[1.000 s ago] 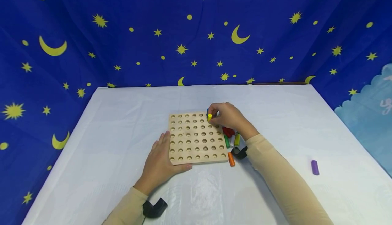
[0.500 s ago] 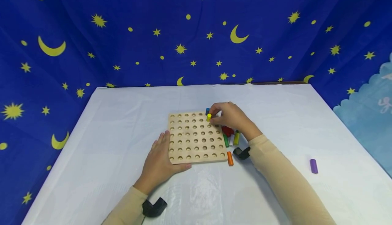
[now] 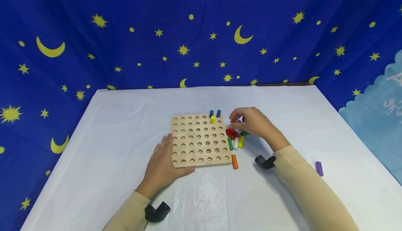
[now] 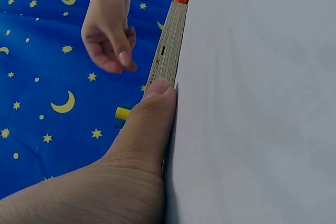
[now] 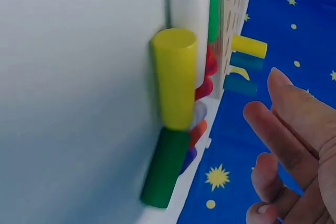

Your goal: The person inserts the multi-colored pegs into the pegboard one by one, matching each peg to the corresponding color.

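A light wooden pegboard (image 3: 201,165) with rows of round holes lies on the table. In its far right corner stand two blue pegs (image 3: 218,113) and one yellow peg (image 3: 212,120). My left hand (image 3: 161,166) rests against the board's left side, its thumb straight along the front edge. Just right of the board, my right hand (image 3: 252,121) hovers over loose pegs with fingers loosely bent; the right wrist view shows nothing between thumb and fingertips. Beneath it lie red pegs (image 3: 231,133), a white peg (image 5: 189,24), a yellow peg (image 5: 176,80) and green pegs (image 5: 166,169). Others are partly hidden.
An orange peg (image 3: 235,162) lies by the board's near right corner. Far to the right, a purple peg (image 3: 319,168) lies alone beside the right sleeve. Behind the white table (image 3: 141,109) hangs a blue cloth (image 3: 125,49) with moons and stars.
My right hand has let go of the yellow peg, which now stands in the board, and has moved right over the loose pegs. The left hand stays against the board.
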`<action>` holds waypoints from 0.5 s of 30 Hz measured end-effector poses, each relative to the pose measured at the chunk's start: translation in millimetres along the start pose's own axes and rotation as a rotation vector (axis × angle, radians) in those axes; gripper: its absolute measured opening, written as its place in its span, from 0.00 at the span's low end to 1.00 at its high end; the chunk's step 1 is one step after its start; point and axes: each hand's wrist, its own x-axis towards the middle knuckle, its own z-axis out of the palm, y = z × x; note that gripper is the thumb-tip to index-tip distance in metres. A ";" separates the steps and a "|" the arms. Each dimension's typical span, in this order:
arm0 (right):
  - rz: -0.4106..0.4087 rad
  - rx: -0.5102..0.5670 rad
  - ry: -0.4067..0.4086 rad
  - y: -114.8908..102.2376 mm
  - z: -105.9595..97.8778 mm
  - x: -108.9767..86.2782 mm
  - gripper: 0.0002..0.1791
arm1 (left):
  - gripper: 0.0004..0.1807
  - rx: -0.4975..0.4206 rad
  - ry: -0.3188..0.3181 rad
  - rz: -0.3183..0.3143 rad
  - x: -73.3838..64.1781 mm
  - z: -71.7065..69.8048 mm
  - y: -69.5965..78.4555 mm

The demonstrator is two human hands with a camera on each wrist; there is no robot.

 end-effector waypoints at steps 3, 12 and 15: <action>0.007 -0.012 -0.009 6.1 -2.5 -10.6 0.12 | 0.79 0.003 0.005 0.005 0.4 -0.2 0.5; 0.075 -0.060 -0.090 15.0 -4.5 -33.2 0.12 | 0.79 0.004 0.009 0.008 0.5 0.4 1.1; 0.105 -0.070 -0.116 15.1 -3.1 -36.9 0.14 | 0.79 0.000 0.007 0.007 0.3 1.1 0.9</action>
